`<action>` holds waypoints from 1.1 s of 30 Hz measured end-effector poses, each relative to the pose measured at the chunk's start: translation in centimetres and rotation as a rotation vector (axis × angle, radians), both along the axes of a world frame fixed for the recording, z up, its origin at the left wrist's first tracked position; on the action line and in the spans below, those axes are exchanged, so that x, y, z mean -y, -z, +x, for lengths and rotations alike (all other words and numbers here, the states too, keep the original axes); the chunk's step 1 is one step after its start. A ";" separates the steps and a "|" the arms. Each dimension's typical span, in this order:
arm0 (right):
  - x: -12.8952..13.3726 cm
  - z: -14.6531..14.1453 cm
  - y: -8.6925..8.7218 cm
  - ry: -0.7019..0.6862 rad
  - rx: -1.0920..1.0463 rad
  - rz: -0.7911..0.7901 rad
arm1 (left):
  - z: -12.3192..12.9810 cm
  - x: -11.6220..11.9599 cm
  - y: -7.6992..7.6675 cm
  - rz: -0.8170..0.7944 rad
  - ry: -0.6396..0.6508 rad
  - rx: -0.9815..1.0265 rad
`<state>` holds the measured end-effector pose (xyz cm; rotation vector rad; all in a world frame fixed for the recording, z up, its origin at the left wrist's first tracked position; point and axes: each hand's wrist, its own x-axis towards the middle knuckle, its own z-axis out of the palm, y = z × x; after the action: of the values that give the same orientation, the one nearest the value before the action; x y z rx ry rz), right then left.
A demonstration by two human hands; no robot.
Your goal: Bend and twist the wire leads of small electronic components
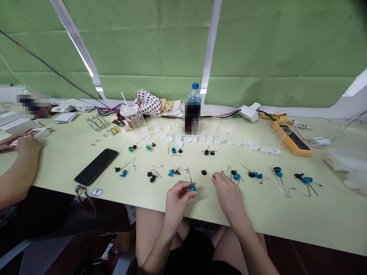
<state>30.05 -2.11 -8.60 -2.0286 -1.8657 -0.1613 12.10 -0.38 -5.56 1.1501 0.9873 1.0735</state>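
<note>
Far left, another person's hand [28, 145] on a white box [42, 133]. One dark phone [96, 167], near edge. One cup with straw [130, 117], far side, contents unclear. Part clusters [173, 151]: four far row, three near row. Left hand [178, 196]: thumb and fingertips pinching one blue part [193, 188], thin dark rod [190, 175] up from it, over table's near edge. One blue-capped bottle [195, 99], far, contents blurred out. One loose black knob [204, 172] between hands. Right hand [228, 194]: fingers bunched at tabletop, can't tell if holding anything. Right of it, four blue-and-black clusters [307, 180], near row; one yellow meter [292, 139], farther back.
</note>
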 end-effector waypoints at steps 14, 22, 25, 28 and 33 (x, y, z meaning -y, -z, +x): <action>-0.3 -0.2 -0.7 -0.030 -0.023 -0.046 | 0.2 0.2 -0.7 -0.118 0.055 0.093; 0.3 0.3 -1.8 0.040 -0.201 0.063 | 0.6 0.1 -0.3 -0.070 -0.022 0.067; 0.3 0.7 -2.1 0.005 -0.198 0.035 | 0.7 0.0 0.0 -0.060 -0.021 0.042; 0.0 1.2 -2.0 -0.012 -0.187 0.004 | 0.6 0.0 0.4 -0.054 -0.015 0.016; -0.7 1.7 -1.2 -0.055 -0.122 -0.077 | 0.7 0.1 0.8 0.013 -0.002 -0.064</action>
<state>31.76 -1.38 -7.43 -1.9864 -1.8761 0.0482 12.81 -0.50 -6.32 1.2004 1.0328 1.0520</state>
